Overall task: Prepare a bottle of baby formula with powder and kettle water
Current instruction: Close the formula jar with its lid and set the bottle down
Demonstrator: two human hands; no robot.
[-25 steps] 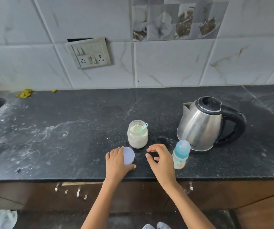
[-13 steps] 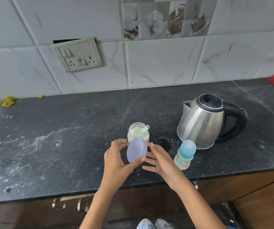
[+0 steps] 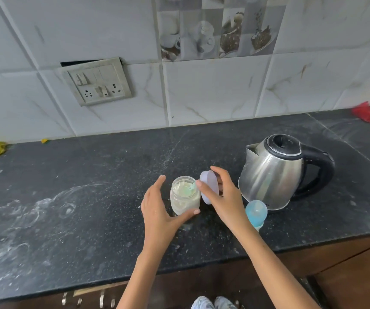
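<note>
Near the middle of the frame, on the dark speckled stone worktop (image 3: 68,219), stands a small clear glass jar (image 3: 185,198) with its mouth open. It is nearly full of pale cream powder, and a little light blue scoop (image 3: 191,187) pokes out of the powder at the jar's right rim.

The right hand (image 3: 222,197) is just to the right of the jar. Its grip is closed on a round flat lilac lid (image 3: 209,189), pinched between thumb and fingers. The lid is tipped up on its edge, its flat face turned toward the jar, and it almost touches the jar's rim. The jar's mouth lies to the left of the lid and a little below it.

The left hand (image 3: 159,210) is on the jar's left side. Its grip is open and curved around the jar, with the thumb tip touching the glass low down. The other fingers look apart from the glass.

Lower right of the jar stands a small baby bottle with a round blue cap (image 3: 256,211). What is inside it cannot be seen. Behind it, to the right, sits a shiny steel kettle with a black lid and handle (image 3: 277,172), lid shut, spout pointing left.

The right hand is nearer the bottle.
</note>
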